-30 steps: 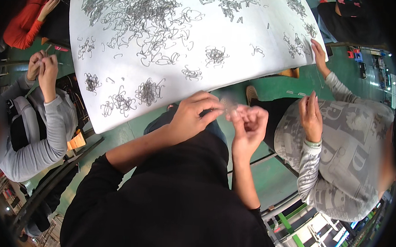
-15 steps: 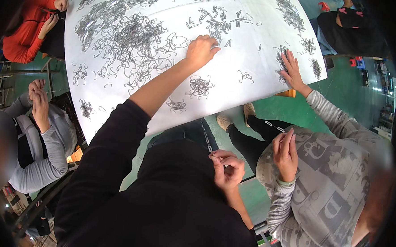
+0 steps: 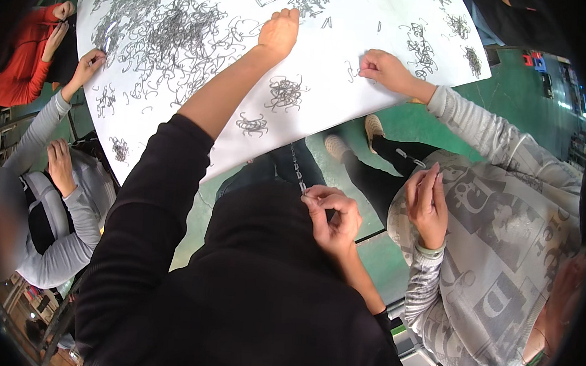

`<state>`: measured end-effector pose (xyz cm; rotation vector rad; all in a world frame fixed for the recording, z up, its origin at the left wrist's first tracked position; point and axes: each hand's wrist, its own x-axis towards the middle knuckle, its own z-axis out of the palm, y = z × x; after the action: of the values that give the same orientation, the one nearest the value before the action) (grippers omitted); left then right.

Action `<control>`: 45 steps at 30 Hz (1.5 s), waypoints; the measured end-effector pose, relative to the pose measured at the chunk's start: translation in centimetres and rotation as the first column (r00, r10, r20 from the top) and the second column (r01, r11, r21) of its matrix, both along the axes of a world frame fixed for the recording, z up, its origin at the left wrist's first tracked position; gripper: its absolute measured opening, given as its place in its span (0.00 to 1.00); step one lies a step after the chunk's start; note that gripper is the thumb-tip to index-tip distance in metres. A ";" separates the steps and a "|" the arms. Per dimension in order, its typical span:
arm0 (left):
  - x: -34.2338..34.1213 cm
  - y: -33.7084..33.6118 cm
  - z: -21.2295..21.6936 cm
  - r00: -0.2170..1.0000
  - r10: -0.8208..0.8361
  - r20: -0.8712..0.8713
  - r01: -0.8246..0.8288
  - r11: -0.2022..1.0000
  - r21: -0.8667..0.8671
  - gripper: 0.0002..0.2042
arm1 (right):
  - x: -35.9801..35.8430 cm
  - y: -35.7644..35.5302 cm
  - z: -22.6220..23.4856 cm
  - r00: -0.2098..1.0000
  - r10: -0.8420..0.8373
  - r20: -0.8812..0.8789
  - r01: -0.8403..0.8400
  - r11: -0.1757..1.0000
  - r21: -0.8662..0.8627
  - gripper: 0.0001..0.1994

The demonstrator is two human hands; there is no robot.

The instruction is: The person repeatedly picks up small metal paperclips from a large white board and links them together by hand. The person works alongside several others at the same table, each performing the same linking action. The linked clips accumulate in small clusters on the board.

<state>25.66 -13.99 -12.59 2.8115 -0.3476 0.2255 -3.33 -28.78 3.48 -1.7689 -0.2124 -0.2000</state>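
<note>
My left hand (image 3: 279, 33) is over the white-covered table (image 3: 340, 106), its fingers curled together beside a scatter of small oblong wire links (image 3: 309, 1). Whatever lies between its fingertips is hidden. Close to my body, my right hand (image 3: 334, 215) pinches the end of a thin metal chain (image 3: 295, 162) between thumb and forefinger. The chain hangs below the table's near edge, in front of my legs. A large heap of curved wire hooks (image 3: 185, 31) spreads to the left of my left hand. Smaller clusters of curved wires (image 3: 286, 93) lie nearer the edge.
On my right, a person in a patterned grey top (image 3: 488, 246) has one hand (image 3: 385, 70) on the table beside a few loose wires. A grey-sleeved person's hand (image 3: 87, 66) touches the left edge. A person in red (image 3: 27, 63) sits beyond.
The view has shifted, and the chain below my right hand now shows more. The right co-worker's hand moved left from a wire pile; the left co-worker's hand reached the table.
</note>
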 end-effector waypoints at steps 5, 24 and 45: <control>-6.9 3.5 5.0 0.845 -0.038 -0.534 -0.360 0.697 -0.620 0.10 | -0.7 1.0 -0.6 0.993 -0.077 -0.092 0.084 0.994 0.071 0.11; -30.4 7.9 18.5 0.852 -0.282 -0.442 -0.375 0.262 -0.889 0.05 | -3.6 7.8 -0.1 0.995 -0.088 -0.053 0.094 0.988 0.122 0.11; -35.5 10.1 15.9 0.999 -0.029 0.013 0.027 0.578 -0.816 0.06 | 16.7 20.0 -11.4 0.907 0.383 -0.176 -0.417 0.753 -0.509 0.05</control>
<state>-9.88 -3.93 3.30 1.8638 -0.2025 0.2846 13.35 -8.73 -7.90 -2.2312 -0.6515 0.2570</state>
